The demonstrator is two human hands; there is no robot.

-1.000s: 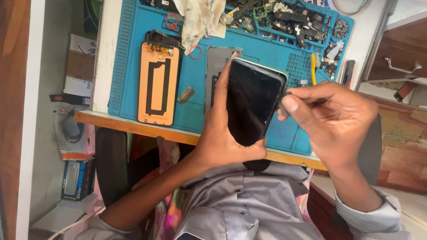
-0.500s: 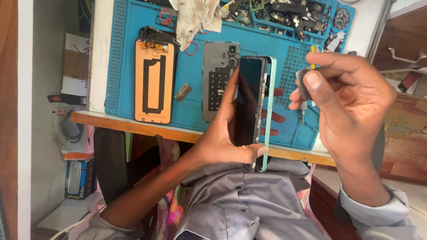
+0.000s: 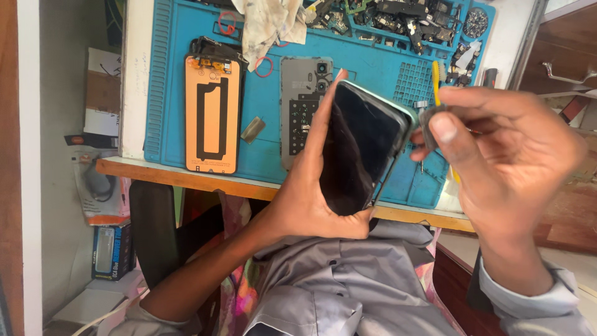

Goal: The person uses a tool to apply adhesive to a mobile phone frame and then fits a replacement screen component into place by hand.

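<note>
Our left hand [image 3: 311, 199] grips the dark phone [image 3: 364, 149] above the blue mat [image 3: 267, 155] on the surface, whose top tray [image 3: 404, 18] holds loose parts, while our right hand [image 3: 504, 155] pinches a small grey tool [image 3: 426, 121] at the phone's edge.

A wooden desk [image 3: 186, 175] with a white top carries a blue mat [image 3: 267, 155] that covers most of it. On the mat lies an orange screen panel [image 3: 212, 115] with a black outline, set lengthwise near the mat's left side. Just beside it sits a small metal plate [image 3: 252, 129]. A grey phone frame [image 3: 298, 106] lies further right, partly hidden. A stained white cloth [image 3: 268, 25] rests at the mat's far edge, touching a red ring [image 3: 263, 66]; another red ring [image 3: 227, 22] lies beside the cloth. A heap of dark phone parts [image 3: 404, 15] fills the far right corner, with a yellow tool [image 3: 436, 81] near it.
</note>
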